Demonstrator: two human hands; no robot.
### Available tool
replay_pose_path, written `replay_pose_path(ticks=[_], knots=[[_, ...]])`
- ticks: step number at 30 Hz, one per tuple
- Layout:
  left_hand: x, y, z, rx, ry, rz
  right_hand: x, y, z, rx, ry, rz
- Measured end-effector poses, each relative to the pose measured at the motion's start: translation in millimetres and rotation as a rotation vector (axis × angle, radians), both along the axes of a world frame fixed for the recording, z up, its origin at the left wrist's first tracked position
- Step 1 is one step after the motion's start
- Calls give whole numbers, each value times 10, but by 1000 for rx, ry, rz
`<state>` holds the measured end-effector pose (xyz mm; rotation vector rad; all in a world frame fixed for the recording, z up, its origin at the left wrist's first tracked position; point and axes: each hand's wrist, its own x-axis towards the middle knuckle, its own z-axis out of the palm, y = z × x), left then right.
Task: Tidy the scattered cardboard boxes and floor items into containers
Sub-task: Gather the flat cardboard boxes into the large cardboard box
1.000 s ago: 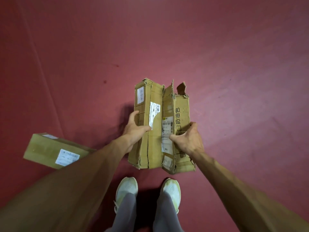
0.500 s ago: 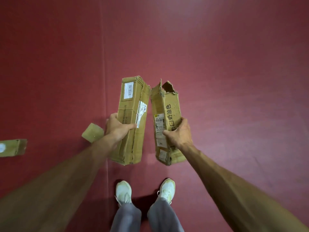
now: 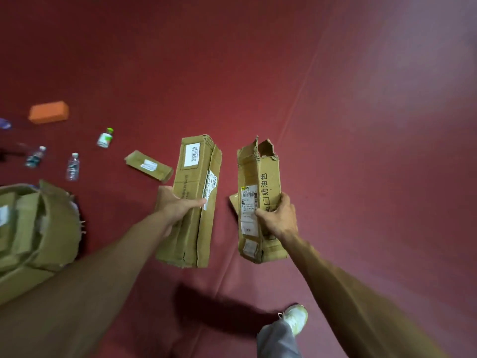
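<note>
Left hand grips a long flattened cardboard box at mid-length; right hand clasps a torn flattened box, the two held apart above the red floor. Off left sit a cardboard-stuffed container, a small flat box, a water bottle and an orange block

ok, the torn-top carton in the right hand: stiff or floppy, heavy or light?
Probably light: the right hand holds the torn carton up alone, by its middle. Likely soft, not rigid: the top edge is ragged and the walls are creased, so a hard squeeze may buckle it. Not slippery, I'd guess: the cardboard looks matt.
</note>
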<state>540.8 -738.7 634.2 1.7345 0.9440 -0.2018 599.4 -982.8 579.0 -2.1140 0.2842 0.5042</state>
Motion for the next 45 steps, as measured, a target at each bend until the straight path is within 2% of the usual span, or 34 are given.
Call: replay_pose_path(ticks=[3, 10, 14, 18, 24, 29, 36, 45], knots=[[-639, 908, 330, -44, -85, 92, -340, 947, 235, 0, -24, 99], [-2222, 2987, 986, -28, -154, 446, -1096, 3128, 826, 38, -102, 417], [-2946, 3798, 1218, -31, -182, 624, -1550, 4107, 1340, 120, -163, 520], [-3370, 4393, 1267, 64, -185, 752, -1783, 4879, 1593, 153, -139, 626], [-3647, 5175, 1365, 189, -76, 855, -1789, 6073, 1375, 172, -44, 739], [-3516, 5916, 1256, 194, 19, 891, -1626, 6951, 1181, 157, 38, 759], [-3248, 6746, 1040, 106, 81, 831, -1485, 7964, 809, 124, 128, 755], [-3420, 7980, 319, -20, 155, 763, -1850, 8873, 227, 56, 292, 641]])
